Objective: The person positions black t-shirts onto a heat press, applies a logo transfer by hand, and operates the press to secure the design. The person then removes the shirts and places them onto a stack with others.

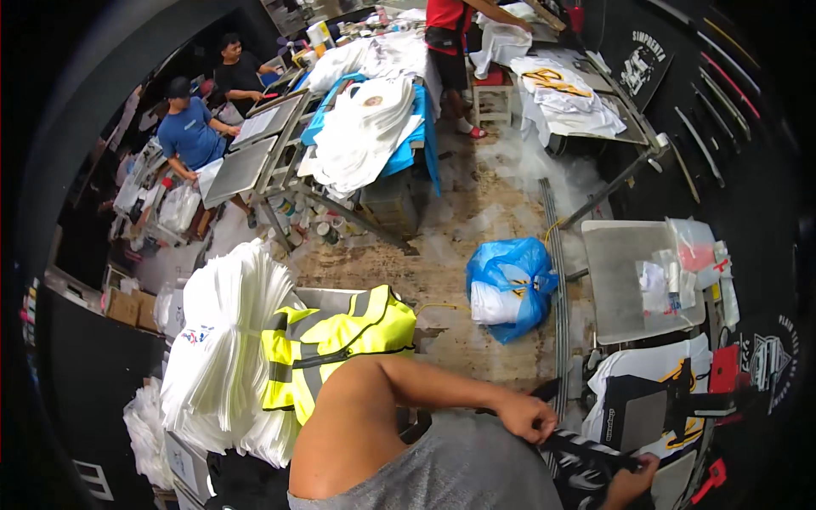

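Note:
A dark cloth with a white print [586,455] stretches between my two hands at the lower right. My left hand [525,416] reaches across my body, fingers curled closed at the cloth's upper left edge. At its lower right end, my right hand [633,484] grips the same cloth, thumb on top. Just beyond the hands is a black-and-grey flat panel [633,418], lying over white garments with yellow cords [697,357]. Part of the cloth is hidden behind my grey shirt.
On my left stand a tall stack of white fabric [225,340] and a yellow reflective vest [340,340]. A blue plastic bag [510,289] sits on the floor beside long metal rails [557,280]. Beyond are tables with white shirts [365,127] and several people working.

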A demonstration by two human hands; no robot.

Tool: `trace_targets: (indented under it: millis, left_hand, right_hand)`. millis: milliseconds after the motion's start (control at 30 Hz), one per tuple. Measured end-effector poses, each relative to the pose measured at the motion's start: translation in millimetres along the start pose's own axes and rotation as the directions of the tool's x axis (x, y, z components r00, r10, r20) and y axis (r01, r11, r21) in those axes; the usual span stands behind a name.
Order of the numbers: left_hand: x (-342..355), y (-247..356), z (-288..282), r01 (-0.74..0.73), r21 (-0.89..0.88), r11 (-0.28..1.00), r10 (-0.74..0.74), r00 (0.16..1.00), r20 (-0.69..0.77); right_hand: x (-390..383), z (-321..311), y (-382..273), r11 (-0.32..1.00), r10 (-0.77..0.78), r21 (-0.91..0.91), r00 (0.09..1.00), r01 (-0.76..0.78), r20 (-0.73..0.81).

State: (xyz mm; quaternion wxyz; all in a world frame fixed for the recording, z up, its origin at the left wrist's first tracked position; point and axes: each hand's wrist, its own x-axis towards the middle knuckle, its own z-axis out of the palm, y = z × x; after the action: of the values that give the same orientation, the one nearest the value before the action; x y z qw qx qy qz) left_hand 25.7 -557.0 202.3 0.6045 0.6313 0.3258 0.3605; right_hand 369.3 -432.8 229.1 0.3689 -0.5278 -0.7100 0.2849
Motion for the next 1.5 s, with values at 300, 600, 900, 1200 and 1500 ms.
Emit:
trace_targets:
  millis: [300,600,900,1200,1500]
  left_hand:
    - [-46.3,15.7,-9.9,-0.092,0.357,0.929,0.16,0.973,-0.166]
    - [-81.0,120.7,-73.3,-0.093,0.454,0.886,0.259,0.912,-0.318]
    - [-63.1,292.6,-161.4,-0.105,0.724,0.682,0.592,0.661,-0.462]
    - [-64.4,345.5,-187.0,0.063,0.844,0.532,0.626,0.643,-0.442]
    - [-70.7,386.9,-211.7,0.16,0.894,0.419,0.727,0.53,-0.436]
  right_hand:
    - [7.6,10.6,-86.3,0.972,-0.235,0.02,0.972,0.235,-0.031]
    - [30.0,15.8,-123.0,0.969,-0.239,0.084,0.965,0.231,0.105]
    - [96.8,-48.7,-268.3,0.884,-0.371,0.434,0.824,0.174,0.427]
    - [140.8,-55.3,-318.5,0.949,-0.313,0.12,0.911,0.291,0.267]
    - [168.2,-63.3,-384.8,0.804,-0.59,0.057,0.783,0.592,0.198]
